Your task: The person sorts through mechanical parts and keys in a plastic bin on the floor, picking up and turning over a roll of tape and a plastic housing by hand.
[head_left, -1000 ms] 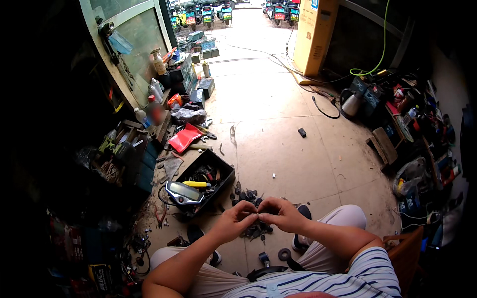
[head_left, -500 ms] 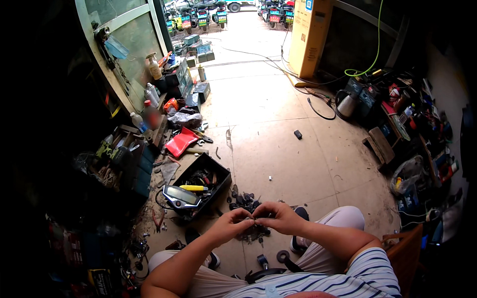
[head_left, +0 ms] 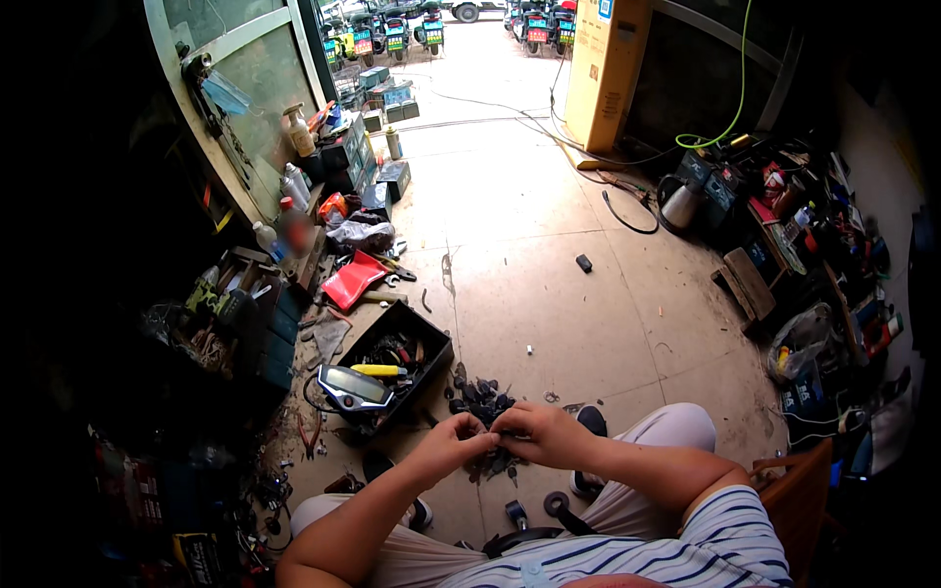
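Note:
My left hand [head_left: 453,443] and my right hand [head_left: 537,436] meet above a pile of dark keys [head_left: 480,397] on the floor, their fingertips pinched together around something small that I cannot make out. Beyond and left of my left hand is a black bin [head_left: 420,374] of tools and parts, with a silver-rimmed dashboard display [head_left: 353,389] and a yellow-handled tool [head_left: 377,369] on it. Pliers [head_left: 309,436] lie to the bin's left. A dark ring [head_left: 555,505] is near my right leg.
Batteries [head_left: 392,181], bottles, a red pouch [head_left: 353,279] and tools crowd the left wall. A metal kettle [head_left: 678,206], wooden boards [head_left: 745,284] and clutter line the right side. Cables [head_left: 647,227] cross the tiled floor [head_left: 529,274] near the doorway, where scooters [head_left: 392,34] stand outside.
My hands stay joined at the fingertips, with slight shifts of the fingers. The whole view has moved slightly left and up in the picture.

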`<action>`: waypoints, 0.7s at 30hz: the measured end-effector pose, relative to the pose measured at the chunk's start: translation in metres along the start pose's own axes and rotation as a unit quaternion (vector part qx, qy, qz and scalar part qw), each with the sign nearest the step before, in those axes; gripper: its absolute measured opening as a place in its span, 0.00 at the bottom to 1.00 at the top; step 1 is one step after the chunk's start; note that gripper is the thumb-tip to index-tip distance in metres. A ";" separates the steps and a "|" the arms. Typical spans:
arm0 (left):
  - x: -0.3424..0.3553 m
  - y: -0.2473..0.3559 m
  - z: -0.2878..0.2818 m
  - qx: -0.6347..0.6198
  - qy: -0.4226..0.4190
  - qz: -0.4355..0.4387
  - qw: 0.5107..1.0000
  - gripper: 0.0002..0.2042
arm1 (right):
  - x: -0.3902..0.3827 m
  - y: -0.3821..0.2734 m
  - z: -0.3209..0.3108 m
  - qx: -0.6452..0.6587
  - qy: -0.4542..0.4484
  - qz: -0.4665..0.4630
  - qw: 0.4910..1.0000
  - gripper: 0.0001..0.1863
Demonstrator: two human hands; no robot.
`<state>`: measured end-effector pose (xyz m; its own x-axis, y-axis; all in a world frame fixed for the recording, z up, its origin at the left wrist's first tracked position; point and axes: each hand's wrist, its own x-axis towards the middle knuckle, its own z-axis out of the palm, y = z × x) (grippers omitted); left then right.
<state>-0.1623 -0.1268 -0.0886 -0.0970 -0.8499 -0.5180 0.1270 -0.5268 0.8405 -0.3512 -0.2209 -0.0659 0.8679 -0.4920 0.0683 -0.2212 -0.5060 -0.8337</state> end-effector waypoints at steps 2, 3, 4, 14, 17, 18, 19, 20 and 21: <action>-0.001 0.002 0.000 -0.022 -0.010 -0.009 1.000 0.12 | 0.000 0.000 0.000 0.000 0.003 0.012 1.000 0.08; -0.001 0.005 0.001 -0.031 -0.013 -0.014 0.999 0.12 | 0.000 0.001 0.000 -0.003 0.004 0.014 1.000 0.08; -0.002 0.005 0.002 -0.040 -0.016 -0.019 0.999 0.12 | -0.001 0.002 0.000 -0.005 0.005 0.016 1.000 0.08; 0.005 0.003 -0.003 -0.096 0.033 0.005 0.995 0.19 | 0.006 0.011 -0.003 0.049 0.041 0.080 0.995 0.09; 0.001 0.011 -0.001 -0.015 0.053 0.107 0.993 0.17 | 0.005 0.018 0.001 0.257 0.031 0.177 0.950 0.06; -0.001 0.014 0.002 -0.014 0.055 0.117 0.991 0.16 | 0.004 0.018 0.001 0.304 0.032 0.207 0.929 0.06; -0.003 0.014 0.001 -0.030 0.046 0.124 0.991 0.15 | 0.005 0.014 0.000 0.329 0.029 0.219 0.918 0.05; -0.002 0.013 0.001 -0.033 0.050 0.131 0.990 0.14 | 0.006 0.011 -0.003 0.335 0.025 0.240 0.911 0.05; -0.002 0.012 0.001 -0.037 0.055 0.138 0.988 0.13 | 0.007 0.008 -0.004 0.340 0.020 0.262 0.903 0.05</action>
<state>-0.1617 -0.1314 -0.0779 0.0596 -0.9558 -0.2880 0.2049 -0.2707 0.9406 -0.3487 -0.2313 -0.0704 0.7036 -0.5705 -0.4237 -0.2600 0.3483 -0.9006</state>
